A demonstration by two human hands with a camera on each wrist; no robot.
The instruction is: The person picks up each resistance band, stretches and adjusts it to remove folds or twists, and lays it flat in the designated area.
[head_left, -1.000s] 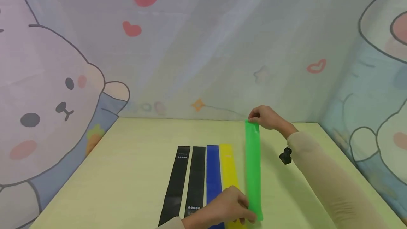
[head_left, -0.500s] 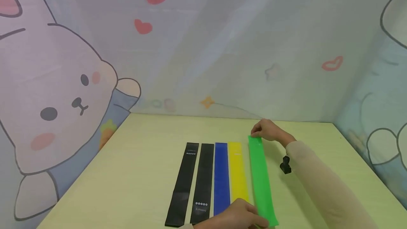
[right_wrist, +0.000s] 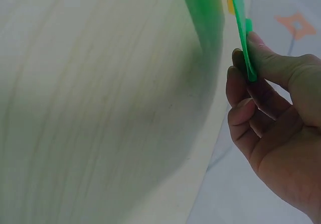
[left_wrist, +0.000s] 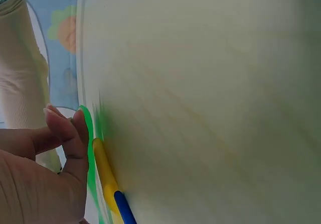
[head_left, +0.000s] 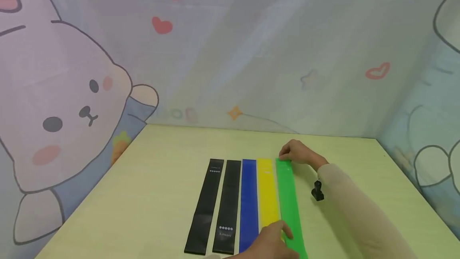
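A green band (head_left: 287, 203) lies stretched lengthwise on the pale table (head_left: 151, 195), just right of a yellow band (head_left: 267, 195). My right hand (head_left: 300, 153) pinches its far end; the right wrist view shows the green band (right_wrist: 241, 28) caught between thumb and fingers (right_wrist: 261, 58). My left hand (head_left: 273, 243) pinches the near end at the table's front; in the left wrist view the fingers (left_wrist: 65, 133) sit against the green band (left_wrist: 89, 133). A blue band (head_left: 249, 199) and two black bands (head_left: 228, 203) (head_left: 205, 207) lie in a row to the left.
A small black object (head_left: 318, 191) stands on the table right of the green band, close under my right forearm (head_left: 355, 215). A cartoon-printed backdrop (head_left: 72, 103) walls in the table at the back and both sides.
Both hands have lowered the green band from a raised, slanted hold down onto the table and shifted it left, close beside the yellow band.
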